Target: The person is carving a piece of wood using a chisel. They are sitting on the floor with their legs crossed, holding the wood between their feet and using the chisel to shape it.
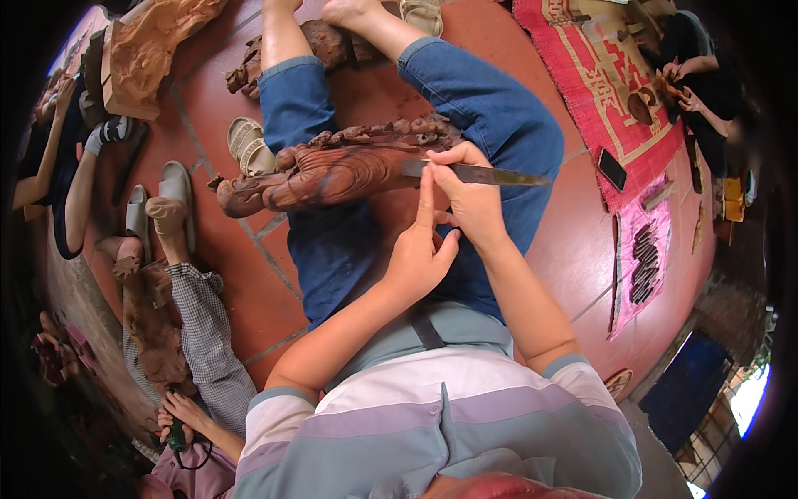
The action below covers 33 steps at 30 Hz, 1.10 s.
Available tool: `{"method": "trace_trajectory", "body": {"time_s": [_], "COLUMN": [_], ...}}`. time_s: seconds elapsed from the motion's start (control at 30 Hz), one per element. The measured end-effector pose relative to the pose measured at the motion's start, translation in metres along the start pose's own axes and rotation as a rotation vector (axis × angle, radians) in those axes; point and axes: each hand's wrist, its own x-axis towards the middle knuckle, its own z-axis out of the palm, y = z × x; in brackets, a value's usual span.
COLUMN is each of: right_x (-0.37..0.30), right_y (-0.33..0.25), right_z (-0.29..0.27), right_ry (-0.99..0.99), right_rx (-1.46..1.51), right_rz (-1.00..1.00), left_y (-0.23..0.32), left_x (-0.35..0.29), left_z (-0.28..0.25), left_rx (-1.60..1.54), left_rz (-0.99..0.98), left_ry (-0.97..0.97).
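A carved reddish-brown wooden figure (353,170) lies sideways across my lap, with folds and knobbly shapes cut into it. My right hand (475,200) grips a flat, narrow metal blade (503,176); one end reaches over the figure's right part, the other sticks out past my right knee. Whether it is a file or a chisel I cannot make out. My left hand (422,254) is just left of the right one, index finger stretched up to the blade, thumb apart and the other fingers loosely bent.
Ahead lies another rough wood piece (332,46). At left, a person's hands (184,413) hold a green tool by a wooden carving (162,333). On the right are a red mat (573,91), a phone (612,170) and a pink cloth (632,216) with several dark tools.
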Motion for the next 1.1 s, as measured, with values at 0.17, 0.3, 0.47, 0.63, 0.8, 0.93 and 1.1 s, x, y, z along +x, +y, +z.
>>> {"method": "trace_trajectory", "body": {"time_s": [0.17,0.3,0.47,0.63,0.8,0.93,1.1], "right_x": [0.003,0.001,0.010,0.009,0.012,0.006,0.015], "right_y": [0.002,-0.007,-0.011,-0.002,-0.006,-0.011,0.001], "right_z": [-0.008,0.005,-0.008,0.013,-0.008,0.017,0.006], "right_ry": [-0.054,-0.051,-0.070,-0.048,-0.068,-0.085,-0.169], "right_rx": [0.035,0.034,0.077,-0.005,-0.011,0.006,-0.068], "right_rz": [0.066,0.017,0.149,-0.045,0.048,-0.017,-0.069], "left_y": [-0.008,-0.010,-0.007,-0.021,-0.013,-0.022,-0.015], "left_x": [0.009,0.005,0.017,0.008,0.017,0.009,0.008], "left_z": [0.001,-0.006,-0.005,0.000,-0.009,-0.001,-0.019], "left_rx": [-0.111,-0.223,-0.291,-0.134,-0.106,-0.117,-0.137], "left_rz": [-0.007,0.014,-0.065,0.107,-0.014,0.067,-0.051], "left_ry": [-0.079,0.009,-0.066,0.121,-0.105,0.072,-0.043]}}
